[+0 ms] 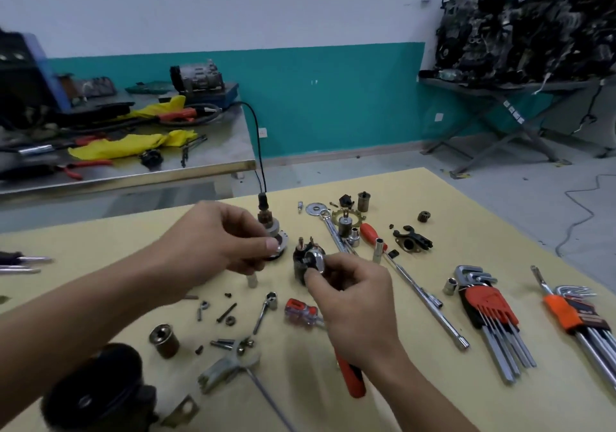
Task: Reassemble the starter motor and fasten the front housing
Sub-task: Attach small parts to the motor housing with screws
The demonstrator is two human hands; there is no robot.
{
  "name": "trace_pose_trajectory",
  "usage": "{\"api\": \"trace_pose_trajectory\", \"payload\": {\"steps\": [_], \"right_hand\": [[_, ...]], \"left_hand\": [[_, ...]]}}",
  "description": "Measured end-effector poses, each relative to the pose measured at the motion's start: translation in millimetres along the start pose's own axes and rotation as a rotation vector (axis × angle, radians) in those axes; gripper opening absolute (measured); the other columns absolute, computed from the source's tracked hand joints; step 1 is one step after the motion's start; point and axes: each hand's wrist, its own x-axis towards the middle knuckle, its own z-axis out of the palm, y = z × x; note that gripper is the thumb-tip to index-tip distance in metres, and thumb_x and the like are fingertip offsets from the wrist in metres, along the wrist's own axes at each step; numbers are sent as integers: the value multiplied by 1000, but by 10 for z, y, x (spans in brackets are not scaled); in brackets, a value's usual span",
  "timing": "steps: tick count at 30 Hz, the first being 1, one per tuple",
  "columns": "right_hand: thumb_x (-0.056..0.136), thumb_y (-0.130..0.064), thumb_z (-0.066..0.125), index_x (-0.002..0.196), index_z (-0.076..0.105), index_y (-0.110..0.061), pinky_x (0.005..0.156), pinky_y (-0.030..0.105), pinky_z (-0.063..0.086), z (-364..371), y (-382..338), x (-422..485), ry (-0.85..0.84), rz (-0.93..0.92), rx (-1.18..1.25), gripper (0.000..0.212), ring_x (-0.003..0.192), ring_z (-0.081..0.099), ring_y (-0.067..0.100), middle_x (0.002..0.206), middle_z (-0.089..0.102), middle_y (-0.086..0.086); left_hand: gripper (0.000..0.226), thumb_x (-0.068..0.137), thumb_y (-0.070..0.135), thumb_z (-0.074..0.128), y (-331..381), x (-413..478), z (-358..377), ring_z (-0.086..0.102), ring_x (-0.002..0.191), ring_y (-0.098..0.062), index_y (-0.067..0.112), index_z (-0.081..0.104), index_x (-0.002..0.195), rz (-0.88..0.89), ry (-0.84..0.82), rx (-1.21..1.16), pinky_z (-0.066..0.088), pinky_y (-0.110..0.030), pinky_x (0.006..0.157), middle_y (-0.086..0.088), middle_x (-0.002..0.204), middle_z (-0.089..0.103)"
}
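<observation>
Even, diffuse light that seems to come from above fills the room, bright enough to show colours plainly. Shadows on the pale yellow tabletop [433,198] are soft and short, lying faintly beside the tools and under both forearms. The stainless steel bench [220,138] carries a dull sheen, and the chrome hex keys in an orange holder [493,325] glint. The chrome cap of the dark cylindrical part [300,266] gripped by the right hand [353,295] flares white. The left hand [216,245], pinching the round metal part with a black cable [274,228], is fairly sharp. The black cylindrical housing [96,388] at lower left is smeared, as is the dark heap of parts [533,28] at upper right. Straight edges bow toward the frame borders.
</observation>
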Motion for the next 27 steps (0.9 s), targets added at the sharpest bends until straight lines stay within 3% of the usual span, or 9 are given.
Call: {"api": "trace_pose_trajectory", "payload": {"steps": [4,9,12,17,23,27], "right_hand": [[81,-15,69,71,72,-17,48,32,51,209,-178,-87,17,-220,-22,10,52,58,12,58,60,-5],[80,-3,72,79,75,-12,48,28,43,382,-340,-115,27,-432,-87,10,53,53,15,61,61,-4],[80,-2,72,81,76,-14,51,17,41,459,-449,-122,-6,-503,-101,13,54,54,11,63,63,-6],[80,-8,70,75,73,-13,48,35,44,529,-537,-147,-22,-494,-99,9,52,53,18,58,61,-4],[80,-8,69,73,73,-14,49,35,43,608,-597,-179,-46,-565,-176,10,53,52,17,58,59,-5],[82,-3,72,86,74,-5,53,31,44,623,-579,-133,-87,-733,-276,5,58,51,14,65,59,1]], "left_hand": [[26,74,11,80,-163,-227,-41,69,57,-16,-7,69,89,-86,92,-287,55,-20,51,-14,72,73],[16,70,18,76,-214,-476,-69,69,60,-17,5,79,78,-70,84,-489,56,-20,54,-16,77,74],[18,71,19,75,-223,-565,-105,69,59,-16,4,81,79,-51,79,-563,56,-19,54,-15,77,74],[20,71,17,75,-286,-671,-197,68,58,-15,1,81,81,-55,127,-671,56,-19,54,-17,77,73],[22,70,17,75,-345,-746,-267,67,55,-16,-1,79,82,-51,126,-711,55,-19,52,-18,75,71],[33,70,16,73,-361,-789,-313,64,51,-14,-4,74,96,-69,118,-786,54,-18,48,-16,71,70]]}}
